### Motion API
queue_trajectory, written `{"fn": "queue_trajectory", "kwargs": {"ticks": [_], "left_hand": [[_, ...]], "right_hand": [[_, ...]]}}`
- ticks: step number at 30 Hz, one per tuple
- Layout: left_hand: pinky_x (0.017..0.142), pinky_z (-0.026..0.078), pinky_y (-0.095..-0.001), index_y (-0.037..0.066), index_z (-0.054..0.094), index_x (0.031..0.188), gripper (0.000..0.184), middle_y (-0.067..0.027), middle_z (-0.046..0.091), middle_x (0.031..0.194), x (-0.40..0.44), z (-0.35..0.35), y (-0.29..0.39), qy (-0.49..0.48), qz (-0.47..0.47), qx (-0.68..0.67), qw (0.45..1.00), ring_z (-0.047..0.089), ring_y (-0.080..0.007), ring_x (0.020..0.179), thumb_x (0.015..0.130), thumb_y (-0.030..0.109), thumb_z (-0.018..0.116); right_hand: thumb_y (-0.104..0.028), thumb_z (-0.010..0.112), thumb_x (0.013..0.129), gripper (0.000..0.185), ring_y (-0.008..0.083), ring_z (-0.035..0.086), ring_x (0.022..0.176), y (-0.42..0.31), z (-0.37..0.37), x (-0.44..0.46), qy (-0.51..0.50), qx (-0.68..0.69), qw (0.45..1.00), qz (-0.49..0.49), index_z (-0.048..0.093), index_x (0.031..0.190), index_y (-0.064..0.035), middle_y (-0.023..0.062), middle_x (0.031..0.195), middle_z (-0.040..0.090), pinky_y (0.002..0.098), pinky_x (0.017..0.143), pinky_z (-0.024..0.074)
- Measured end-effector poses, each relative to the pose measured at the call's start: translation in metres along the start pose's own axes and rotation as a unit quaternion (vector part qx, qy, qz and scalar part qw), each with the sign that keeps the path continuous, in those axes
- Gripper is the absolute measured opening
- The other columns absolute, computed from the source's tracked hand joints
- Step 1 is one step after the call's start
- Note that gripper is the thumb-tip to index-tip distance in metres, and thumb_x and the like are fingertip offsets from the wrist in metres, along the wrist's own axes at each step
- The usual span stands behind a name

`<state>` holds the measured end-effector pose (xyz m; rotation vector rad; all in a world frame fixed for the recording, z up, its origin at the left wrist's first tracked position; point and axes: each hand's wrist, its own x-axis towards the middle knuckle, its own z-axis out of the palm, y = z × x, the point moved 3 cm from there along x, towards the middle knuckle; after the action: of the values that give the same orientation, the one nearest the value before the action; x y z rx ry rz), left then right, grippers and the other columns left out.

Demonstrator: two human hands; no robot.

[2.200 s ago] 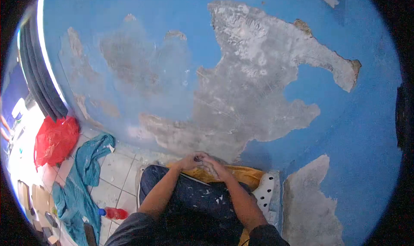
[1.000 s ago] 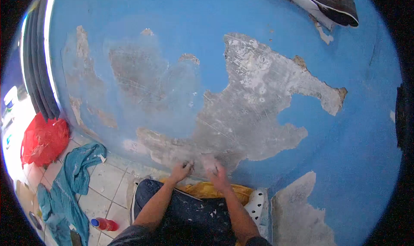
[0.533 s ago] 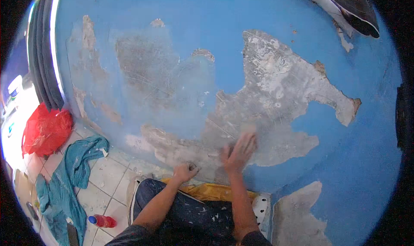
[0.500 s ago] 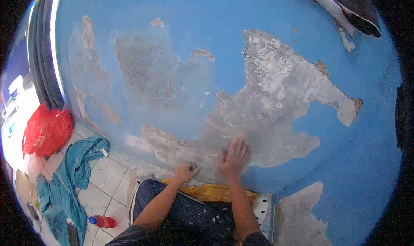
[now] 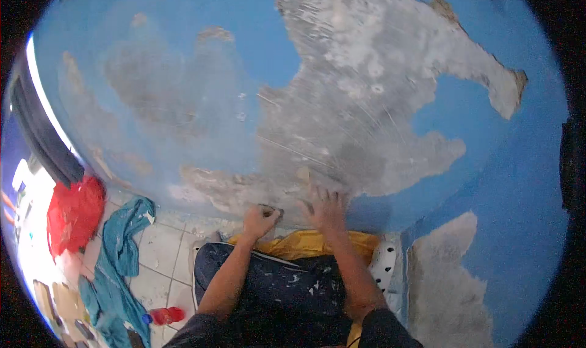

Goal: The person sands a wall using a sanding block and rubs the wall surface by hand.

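My left hand [image 5: 260,222] is closed around a small dark thing I cannot make out, just in front of the lower wall. To its right, my right hand [image 5: 326,211] has its fingers spread over the bottom of the bare grey patch [image 5: 342,128] on the blue wall [image 5: 262,49]. A small pale spot shows at its fingertips, too blurred to identify. Below the hands a yellow cloth [image 5: 293,244] lies beside dark trousers [image 5: 268,281] flecked with white.
On the tiled floor [image 5: 160,247] at the left are a red plastic bag [image 5: 76,214], a teal cloth [image 5: 119,250] and a red bottle [image 5: 168,315] with a blue cap. A white perforated item [image 5: 383,262] stands at the right of the yellow cloth. A dark curtain [image 5: 46,128] hangs at the left.
The camera view has shifted, and the dark object at the upper right has left it. My right hand's fingers remain spread near the wall; my left hand stays closed.
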<state>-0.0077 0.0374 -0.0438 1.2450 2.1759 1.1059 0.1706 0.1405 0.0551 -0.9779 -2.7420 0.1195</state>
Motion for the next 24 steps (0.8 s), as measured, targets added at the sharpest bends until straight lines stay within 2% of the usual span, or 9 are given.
{"fn": "queue_trajectory", "kwargs": {"ticks": [3, 5, 6, 8, 12, 14, 18, 20, 24], "left_hand": [[0.056, 0.049, -0.034, 0.009, 0.076, 0.073, 0.04, -0.0085, 0.065, 0.059, -0.006, -0.013, 0.005, 0.024, 0.006, 0.043, 0.999, 0.063, -0.0206, 0.054, 0.08, 0.048, 0.068], [0.054, 0.048, -0.0316, 0.008, 0.075, 0.07, 0.041, -0.0071, 0.065, 0.059, -0.008, -0.014, 0.017, 0.038, 0.044, -0.078, 0.995, 0.062, -0.0162, 0.053, 0.079, 0.048, 0.071], [0.054, 0.048, -0.0316, 0.008, 0.075, 0.07, 0.041, -0.0071, 0.065, 0.059, -0.012, -0.016, 0.023, 0.034, 0.045, -0.078, 0.995, 0.062, -0.0162, 0.053, 0.079, 0.048, 0.071], [0.054, 0.047, -0.0306, 0.007, 0.074, 0.069, 0.043, -0.0042, 0.066, 0.059, -0.013, -0.02, 0.036, 0.038, 0.007, -0.006, 0.999, 0.062, -0.0138, 0.054, 0.081, 0.049, 0.071], [0.055, 0.048, -0.0302, 0.007, 0.075, 0.069, 0.043, -0.0027, 0.067, 0.06, -0.004, -0.018, 0.02, 0.018, 0.008, -0.025, 1.0, 0.063, -0.0146, 0.055, 0.083, 0.048, 0.069], [0.055, 0.047, -0.0303, 0.006, 0.074, 0.069, 0.046, -0.0036, 0.067, 0.059, -0.006, -0.02, 0.014, 0.069, -0.039, -0.048, 0.996, 0.063, -0.0157, 0.055, 0.085, 0.048, 0.067], [0.055, 0.047, -0.0315, 0.003, 0.073, 0.069, 0.05, -0.005, 0.065, 0.057, -0.002, -0.016, 0.013, 0.074, -0.023, -0.058, 0.995, 0.062, -0.0155, 0.054, 0.086, 0.049, 0.066], [0.055, 0.047, -0.0316, 0.001, 0.073, 0.071, 0.051, -0.0061, 0.064, 0.056, 0.007, -0.01, -0.004, 0.07, -0.013, -0.051, 0.996, 0.061, -0.0148, 0.053, 0.088, 0.049, 0.064], [0.055, 0.049, -0.0308, 0.0, 0.072, 0.07, 0.052, -0.0067, 0.064, 0.055, -0.006, -0.022, 0.022, 0.084, 0.018, -0.059, 0.995, 0.061, -0.0141, 0.053, 0.091, 0.046, 0.061]], "right_hand": [[-0.046, 0.054, 0.09, 0.074, 0.0375, 0.046, 0.121, 0.009, -0.014, 0.001, 0.137, -0.011, 0.99, 0.043, 0.032, 0.146, -0.0048, 0.0179, 0.137, 0.047, 0.0591, 0.104, 0.0309], [-0.049, 0.053, 0.09, 0.073, 0.0384, 0.047, 0.119, 0.017, -0.009, -0.001, 0.4, -0.011, 0.914, 0.062, 0.034, 0.146, -0.0076, 0.0149, 0.135, 0.048, 0.0604, 0.103, 0.0311], [-0.049, 0.053, 0.09, 0.073, 0.0384, 0.047, 0.119, 0.012, -0.003, -0.005, 0.399, -0.012, 0.914, 0.066, 0.034, 0.146, -0.0076, 0.0149, 0.135, 0.048, 0.0604, 0.103, 0.0311], [-0.045, 0.054, 0.089, 0.074, 0.0435, 0.044, 0.12, -0.005, 0.023, -0.001, 0.096, 0.011, 0.995, -0.017, 0.031, 0.145, -0.0018, 0.0217, 0.14, 0.043, 0.0635, 0.103, 0.0264], [-0.043, 0.054, 0.089, 0.074, 0.0467, 0.044, 0.119, -0.005, -0.011, 0.002, 0.108, 0.043, 0.991, -0.062, 0.03, 0.145, 0.0002, 0.0246, 0.142, 0.04, 0.0641, 0.104, 0.0255], [-0.048, 0.058, 0.086, 0.081, 0.0412, 0.044, 0.122, 0.005, -0.064, -0.004, 0.368, 0.017, 0.929, 0.04, 0.031, 0.145, 0.0008, 0.0249, 0.14, 0.043, 0.0569, 0.103, 0.03], [-0.052, 0.057, 0.086, 0.082, 0.0407, 0.045, 0.121, 0.002, -0.049, -0.003, 0.357, 0.117, 0.926, -0.041, 0.032, 0.145, -0.0008, 0.0235, 0.139, 0.045, 0.0575, 0.104, 0.0293], [-0.052, 0.055, 0.089, 0.088, 0.0487, 0.028, 0.134, -0.014, -0.013, 0.003, -0.158, 0.08, 0.981, -0.083, 0.024, 0.146, 0.0065, 0.0327, 0.147, 0.027, 0.0587, 0.108, 0.022], [-0.052, 0.055, 0.089, 0.087, 0.0472, 0.029, 0.134, 0.002, -0.026, 0.006, -0.055, 0.077, 0.995, -0.037, 0.026, 0.144, 0.0089, 0.0325, 0.147, 0.028, 0.0585, 0.109, 0.0219]]}}
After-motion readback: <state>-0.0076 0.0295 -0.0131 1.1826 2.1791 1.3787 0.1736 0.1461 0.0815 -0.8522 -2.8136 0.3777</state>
